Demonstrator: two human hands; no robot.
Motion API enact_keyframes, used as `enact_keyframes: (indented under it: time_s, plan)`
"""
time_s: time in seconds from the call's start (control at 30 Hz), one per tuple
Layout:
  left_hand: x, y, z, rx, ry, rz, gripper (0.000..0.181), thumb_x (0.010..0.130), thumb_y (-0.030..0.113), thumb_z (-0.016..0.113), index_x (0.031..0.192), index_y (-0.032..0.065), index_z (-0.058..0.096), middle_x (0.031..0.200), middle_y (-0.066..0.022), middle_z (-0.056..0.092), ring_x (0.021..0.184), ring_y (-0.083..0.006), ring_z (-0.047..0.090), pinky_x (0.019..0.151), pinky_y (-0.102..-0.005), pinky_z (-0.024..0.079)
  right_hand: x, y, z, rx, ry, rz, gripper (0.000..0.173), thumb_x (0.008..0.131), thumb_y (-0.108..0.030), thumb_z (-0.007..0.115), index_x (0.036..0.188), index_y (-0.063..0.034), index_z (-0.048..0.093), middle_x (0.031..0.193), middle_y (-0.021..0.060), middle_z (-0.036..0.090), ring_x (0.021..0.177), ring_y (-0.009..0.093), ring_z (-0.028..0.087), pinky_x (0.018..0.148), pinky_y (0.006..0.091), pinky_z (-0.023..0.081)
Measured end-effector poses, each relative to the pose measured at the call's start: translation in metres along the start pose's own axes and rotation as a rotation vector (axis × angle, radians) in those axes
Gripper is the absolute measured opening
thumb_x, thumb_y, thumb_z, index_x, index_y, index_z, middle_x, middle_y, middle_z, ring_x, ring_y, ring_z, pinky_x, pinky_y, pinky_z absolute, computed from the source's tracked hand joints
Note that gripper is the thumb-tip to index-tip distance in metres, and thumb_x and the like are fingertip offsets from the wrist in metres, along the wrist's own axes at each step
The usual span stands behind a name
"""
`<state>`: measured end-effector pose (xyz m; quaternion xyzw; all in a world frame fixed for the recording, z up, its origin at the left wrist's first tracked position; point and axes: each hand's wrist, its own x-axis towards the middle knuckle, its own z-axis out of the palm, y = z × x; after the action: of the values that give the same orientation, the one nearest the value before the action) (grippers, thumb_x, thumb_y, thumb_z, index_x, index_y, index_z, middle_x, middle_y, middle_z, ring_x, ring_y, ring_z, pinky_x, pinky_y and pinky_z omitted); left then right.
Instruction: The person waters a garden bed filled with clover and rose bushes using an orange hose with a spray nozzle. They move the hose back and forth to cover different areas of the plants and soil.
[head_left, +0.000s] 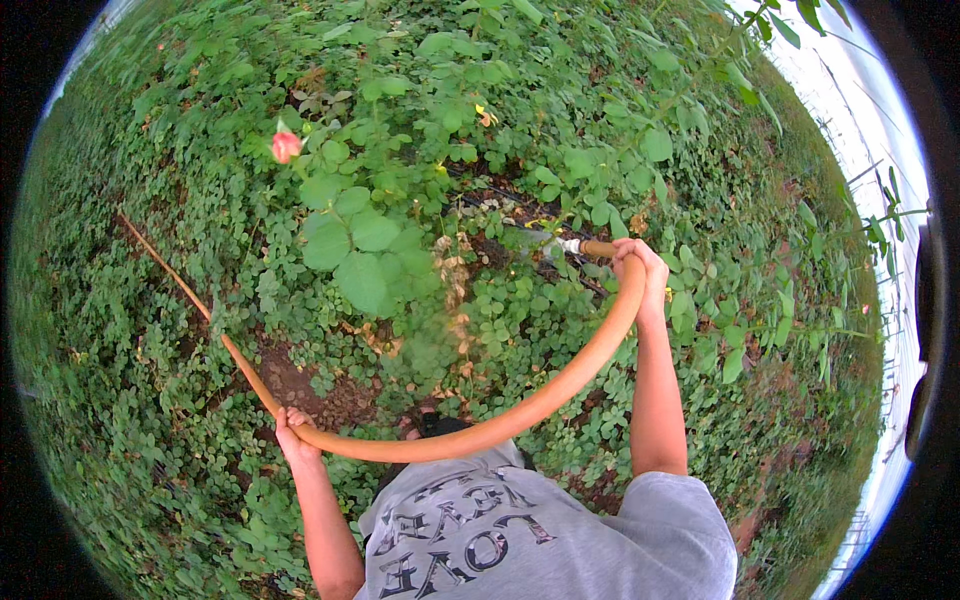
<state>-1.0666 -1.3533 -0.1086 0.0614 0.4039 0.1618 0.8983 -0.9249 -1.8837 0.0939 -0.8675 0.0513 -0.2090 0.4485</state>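
A thick orange hose (480, 435) bows across my front from hand to hand. My right hand (643, 276) is wrapped around it close to its end, where a whitish fitting (570, 245) points left into the leaves. Pale, blurred spray or mist (534, 241) shows just beyond that fitting. Lower on the left, my left hand (297, 435) grips the hose at about waist height. From there the hose runs up and left over the ground plants, and its far part disappears among the leaves.
Rose stems with broad leaves (367, 255) and a pink rosebud (286, 145) stand close in front. Low leafy plants (187, 480) cover much of the ground. Bare brown soil (300, 382) shows near my left hand. Dark thin tubes (502, 196) lie beneath the foliage. Whitish sheeting (862, 97) borders the right.
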Motion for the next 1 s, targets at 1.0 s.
enact_keyframes:
  time_s: [1.0]
  plan:
    - [-0.005,-0.04,0.023,0.044,-0.011,0.038,0.017,0.092,0.014,0.046,0.079,0.0037,0.043,0.064,-0.0012,0.043,0.047,-0.011,0.041,0.043,-0.0224,0.045,0.035,0.067,-0.007,0.029,0.084,0.108,0.009,0.07,0.006,0.053,0.074,-0.003,0.054,0.084,0.0059,0.062,0.074,0.012,0.054,0.067,0.0255,0.044]
